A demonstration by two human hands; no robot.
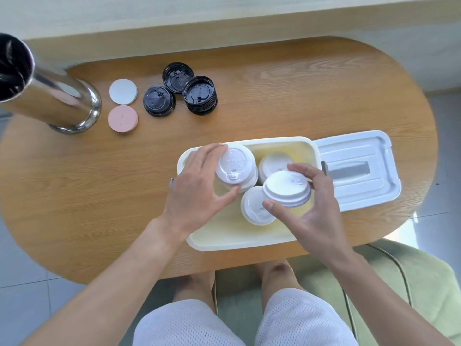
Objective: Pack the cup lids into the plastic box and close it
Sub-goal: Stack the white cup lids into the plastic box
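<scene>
An open white plastic box (239,242) sits on the table's near edge, with its white cover (359,171) lying flat to its right. My left hand (197,193) grips a stack of white cup lids (234,166) over the box's left part. My right hand (314,211) holds another stack of white lids (287,187) above the box's middle. Two more white lid stacks rest inside the box, one at the back (273,163) and one at the front (253,208). Black lids lie farther back on the table: a tall stack (199,94), a single lid (177,76) and a short stack (158,101).
A shiny metal cylinder (50,101) stands at the table's left. Next to it lie a white disc (123,91) and a pink disc (122,118). The oval wooden table (299,96) ends near my knees; a green seat (411,283) is at lower right.
</scene>
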